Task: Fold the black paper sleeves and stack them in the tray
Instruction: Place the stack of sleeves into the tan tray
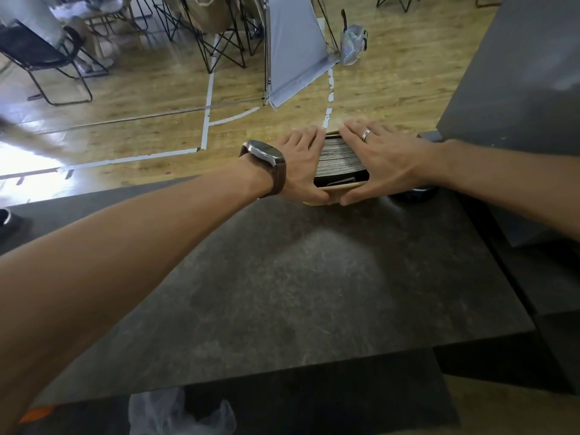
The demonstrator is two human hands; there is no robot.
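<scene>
A tan tray (342, 187) stands at the far edge of the dark table (282, 293), packed with a row of black paper sleeves (340, 157) standing on edge. My left hand (301, 166), with a watch on the wrist, lies against the tray's left side, thumb at the near rim. Against the right side lies my right hand (381, 160), wearing a ring, its thumb at the near rim too. Both hands have straight fingers flanking the tray and sleeves. The tray's side walls are hidden by the hands.
A dark round object (416, 193) sits just right of the tray, behind my right wrist. A grey block (518, 89) rises at the right. Beyond the table are a wooden floor, folding chairs (47, 58) and a grey panel (292, 51). A plastic bag (179, 412) lies below the near edge.
</scene>
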